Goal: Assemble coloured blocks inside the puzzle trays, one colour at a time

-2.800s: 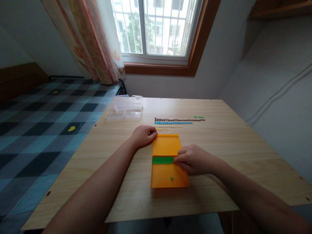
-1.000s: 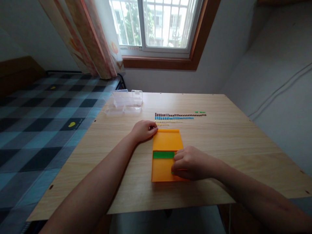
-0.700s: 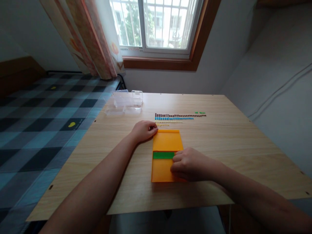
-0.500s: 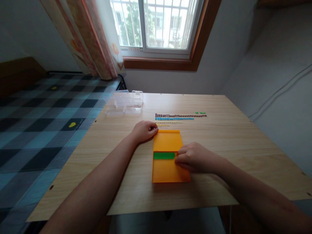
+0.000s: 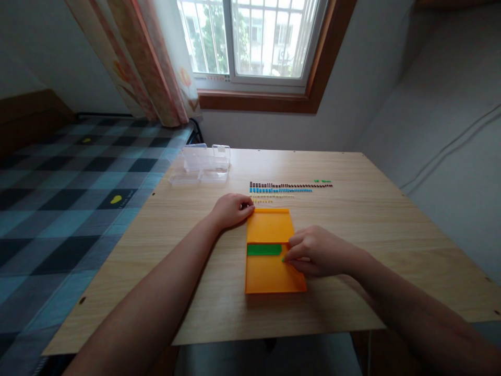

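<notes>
An orange tray [image 5: 270, 274] lies flat on the wooden table [image 5: 352, 235] in front of me. A green strip of small pieces [image 5: 264, 249] runs across its middle. My right hand [image 5: 319, 251] rests on the tray's right side, its fingers pinched on a small green piece at the strip's right end. My left hand [image 5: 232, 209] is curled into a loose fist against the tray's far left corner. Whether it holds anything is hidden. Beyond the tray lie rows of tiny pieces [image 5: 289, 187] in brown, blue, yellow and green.
A clear plastic compartment box [image 5: 200, 164] stands open at the table's far left. Left of the table is a bed with a checked cover [image 5: 58, 198]. A curtain [image 5: 148, 62] and a window [image 5: 250, 42] are behind, and a grey wall [image 5: 450, 146] runs along the right.
My right hand moved down to the tray's near part, where a loose green piece lay, then came back up to the strip's right end. That loose piece no longer shows there. My left hand stayed put.
</notes>
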{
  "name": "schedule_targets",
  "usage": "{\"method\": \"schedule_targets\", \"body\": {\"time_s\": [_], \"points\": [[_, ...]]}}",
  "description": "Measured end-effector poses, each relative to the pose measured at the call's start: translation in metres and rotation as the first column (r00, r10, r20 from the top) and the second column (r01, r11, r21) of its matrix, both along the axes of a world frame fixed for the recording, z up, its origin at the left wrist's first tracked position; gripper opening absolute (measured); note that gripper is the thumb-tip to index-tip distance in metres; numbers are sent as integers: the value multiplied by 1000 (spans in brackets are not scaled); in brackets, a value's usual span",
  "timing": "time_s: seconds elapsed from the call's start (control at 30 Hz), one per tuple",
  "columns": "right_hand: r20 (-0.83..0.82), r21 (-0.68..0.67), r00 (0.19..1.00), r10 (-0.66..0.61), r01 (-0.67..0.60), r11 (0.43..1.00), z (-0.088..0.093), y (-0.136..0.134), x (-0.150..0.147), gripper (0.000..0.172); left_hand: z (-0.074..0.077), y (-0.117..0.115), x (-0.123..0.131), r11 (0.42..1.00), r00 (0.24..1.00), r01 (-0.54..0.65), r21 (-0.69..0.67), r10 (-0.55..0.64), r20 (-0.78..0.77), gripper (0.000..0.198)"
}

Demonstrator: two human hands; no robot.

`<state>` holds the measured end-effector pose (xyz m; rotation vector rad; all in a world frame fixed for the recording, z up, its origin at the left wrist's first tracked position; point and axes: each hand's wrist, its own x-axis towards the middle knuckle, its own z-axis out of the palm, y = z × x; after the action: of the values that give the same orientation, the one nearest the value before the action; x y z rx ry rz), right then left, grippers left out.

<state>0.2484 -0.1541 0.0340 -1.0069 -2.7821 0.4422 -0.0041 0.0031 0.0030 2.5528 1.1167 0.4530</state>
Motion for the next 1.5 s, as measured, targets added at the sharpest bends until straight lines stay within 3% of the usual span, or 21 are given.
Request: {"method": "schedule_targets", "body": {"time_s": [0.67,0.97,1.5], "points": [[3,26,993,-121,121,992,-9,2,-5,26,-1,0,0,1000,1000,0,18,0,3,25],[-100,15,986,-136,138,990,-7,4,1,25,0,0,0,1000,1000,0,1,0,4,24],[49,46,987,-155,153,987,-8,4,-6,28,0,-1,0,1000,1000,-6,0,6,3,25]]}}
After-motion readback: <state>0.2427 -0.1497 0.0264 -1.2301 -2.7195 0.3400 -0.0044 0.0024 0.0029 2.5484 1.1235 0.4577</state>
